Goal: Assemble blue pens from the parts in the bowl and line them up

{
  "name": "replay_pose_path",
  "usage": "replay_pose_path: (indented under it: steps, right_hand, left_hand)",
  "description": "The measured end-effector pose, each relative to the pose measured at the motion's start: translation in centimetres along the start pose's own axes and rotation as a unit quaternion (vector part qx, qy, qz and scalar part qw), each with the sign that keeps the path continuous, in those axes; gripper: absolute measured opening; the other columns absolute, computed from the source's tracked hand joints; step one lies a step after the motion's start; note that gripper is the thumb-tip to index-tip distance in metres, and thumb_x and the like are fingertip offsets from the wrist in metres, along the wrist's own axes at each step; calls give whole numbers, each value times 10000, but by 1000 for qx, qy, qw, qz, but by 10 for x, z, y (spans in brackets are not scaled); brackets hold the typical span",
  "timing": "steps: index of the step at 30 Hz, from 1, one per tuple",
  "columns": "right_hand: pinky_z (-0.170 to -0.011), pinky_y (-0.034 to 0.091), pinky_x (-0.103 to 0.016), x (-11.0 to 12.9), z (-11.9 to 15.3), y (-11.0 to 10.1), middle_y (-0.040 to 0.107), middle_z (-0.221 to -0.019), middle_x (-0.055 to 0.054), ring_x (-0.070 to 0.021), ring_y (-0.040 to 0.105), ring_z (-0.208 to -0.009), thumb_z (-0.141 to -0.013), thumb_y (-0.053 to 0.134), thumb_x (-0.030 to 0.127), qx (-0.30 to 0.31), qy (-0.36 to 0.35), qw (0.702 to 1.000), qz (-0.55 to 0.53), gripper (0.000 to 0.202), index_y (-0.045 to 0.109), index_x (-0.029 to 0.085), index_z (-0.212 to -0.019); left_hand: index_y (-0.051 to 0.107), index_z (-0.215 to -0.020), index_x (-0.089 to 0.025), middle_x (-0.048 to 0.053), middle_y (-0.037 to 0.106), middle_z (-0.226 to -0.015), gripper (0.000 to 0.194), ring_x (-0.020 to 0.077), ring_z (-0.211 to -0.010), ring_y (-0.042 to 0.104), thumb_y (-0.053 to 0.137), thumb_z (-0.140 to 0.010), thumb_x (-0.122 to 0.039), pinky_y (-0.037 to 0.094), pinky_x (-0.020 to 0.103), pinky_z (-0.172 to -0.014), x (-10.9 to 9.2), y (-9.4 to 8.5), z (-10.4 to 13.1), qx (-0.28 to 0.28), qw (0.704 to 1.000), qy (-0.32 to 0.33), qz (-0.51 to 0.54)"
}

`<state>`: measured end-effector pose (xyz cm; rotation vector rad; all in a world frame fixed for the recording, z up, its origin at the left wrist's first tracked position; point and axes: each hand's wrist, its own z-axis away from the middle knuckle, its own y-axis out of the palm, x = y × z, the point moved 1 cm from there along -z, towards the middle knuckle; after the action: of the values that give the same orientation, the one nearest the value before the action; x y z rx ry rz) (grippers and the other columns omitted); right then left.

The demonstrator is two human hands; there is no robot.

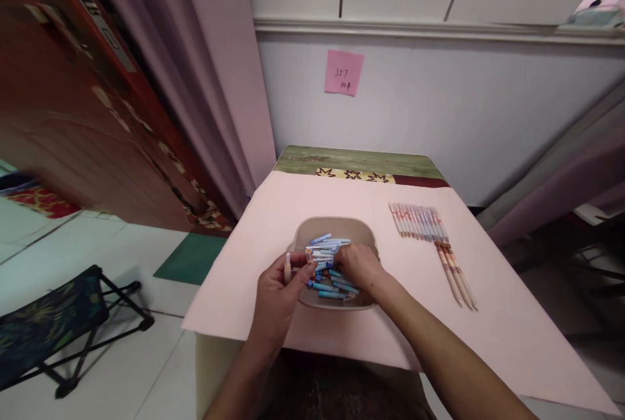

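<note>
A grey-beige plastic basin (305,230) sits on the table in front of me, holding many loose blue and white pen pieces (332,294). At its left rim, my left hand (279,290) is closed around a pale orange pen piece with a white tip (288,268). A short orange-and-white cylinder (309,254) stands up by the same hand's fingertips. My right hand (360,266) reaches into the basin from the right, its fingers curled down among the blue pieces. What those fingertips pinch, if anything, is hidden.
To the right, a row of pens (418,221) lies side by side, with several longer cream-and-brown pens (456,275) below it. Pale pink paper (254,238) covers the table (303,158). A folding stool (53,322) stands on the floor at left. A pink note (344,73) is on the wall.
</note>
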<state>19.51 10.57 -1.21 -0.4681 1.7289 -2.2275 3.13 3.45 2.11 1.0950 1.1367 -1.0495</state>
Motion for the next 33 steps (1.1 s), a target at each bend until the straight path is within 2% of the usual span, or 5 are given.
replay_pose_path:
  steps: [10,18,21,27,33]
  right_hand:
    - [-730,501,-313,12,-2,2,721,-920,-199,-270,691,-848,-869,456,99,15,-41,999,24,269,722,103,-902]
    - [-673,462,-282,-21,18,-10,719,-857,-95,-220,672,-762,-816,520,162,-74,-5,993,-88,238,634,165,-1025]
    - [-656,461,-257,-29,28,-18,696,-767,-29,-168,636,-698,-825,538,200,-154,-9,936,-316,238,632,190,-1043]
    - [-622,502,-261,1,43,-39,686,-707,-15,-145,627,-645,-739,718,396,-197,-21,662,-723,261,660,170,-855]
    - [-598,493,-249,16,47,-39,701,-712,-21,-139,620,-635,-728,743,350,-199,-40,667,-716,202,711,174,-820]
  left_hand:
    - [684,-843,-160,-4,681,-734,190,115,-670,600,740,-717,-292,493,215,-654,1,3,-3,4,1000,10,6]
    - [693,-825,-161,3,695,-721,204,126,-653,623,759,-687,-296,506,223,-640,0,7,-1,8,1000,-6,28]
    - [692,-816,-151,16,702,-709,227,141,-647,628,768,-664,-302,518,245,-638,0,12,-1,12,999,-18,28]
    - [686,-792,-147,17,693,-693,222,151,-629,620,758,-670,-317,509,256,-613,2,21,1,42,999,-23,12]
    - [684,-815,-154,11,676,-701,171,142,-633,598,714,-732,-301,488,251,-616,1,23,5,75,997,6,-15]
